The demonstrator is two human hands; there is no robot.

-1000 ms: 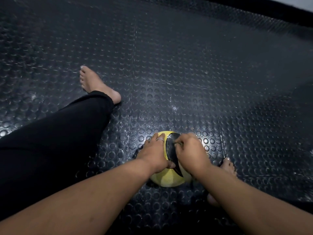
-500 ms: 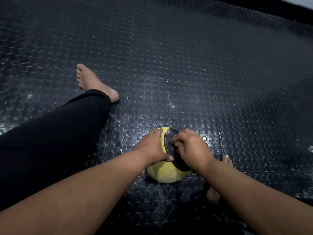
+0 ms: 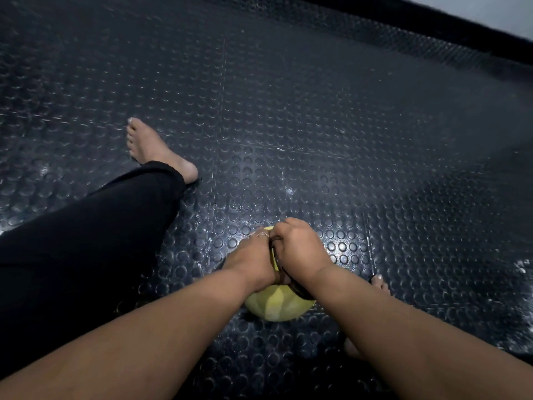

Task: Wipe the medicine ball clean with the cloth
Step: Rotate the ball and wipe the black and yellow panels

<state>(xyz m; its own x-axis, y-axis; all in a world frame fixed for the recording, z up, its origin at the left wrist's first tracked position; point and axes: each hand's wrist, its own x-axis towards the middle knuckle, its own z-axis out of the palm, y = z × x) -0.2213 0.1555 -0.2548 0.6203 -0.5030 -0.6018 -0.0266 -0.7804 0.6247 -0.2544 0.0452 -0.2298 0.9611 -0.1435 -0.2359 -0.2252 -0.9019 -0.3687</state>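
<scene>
Since the earlier frames both hands have been brought closer together on top of the ball, so that far less of its black panel is left showing between them, and the view has swung a little. On the left, a leg in black trousers [image 3: 95, 243] is stretched across the studded rubber floor [image 3: 317, 125], its bare foot [image 3: 153, 151] well apart from the ball. The left hand [image 3: 253, 261] is laid over the ball's left upper side, fingers bent around the curve to steady it. The medicine ball [image 3: 278, 306] rests on the floor between the forearms, mostly hidden by them; its yellow, ribbed lower part is seen, with a black band near the top. The right hand [image 3: 300, 252] is curled tight at the crown; a cloth may be bunched inside, but none can be made out, and what is gripped cannot be told. Further right, the toes of the other foot [image 3: 380, 284] lie just beside the ball. A slip seems the likeliest fault: the round ball could be rolled toward those toes if the rubbing pressure is applied off-centre while the steadying grip is loosened. Patches under the hands could also be missed.
</scene>
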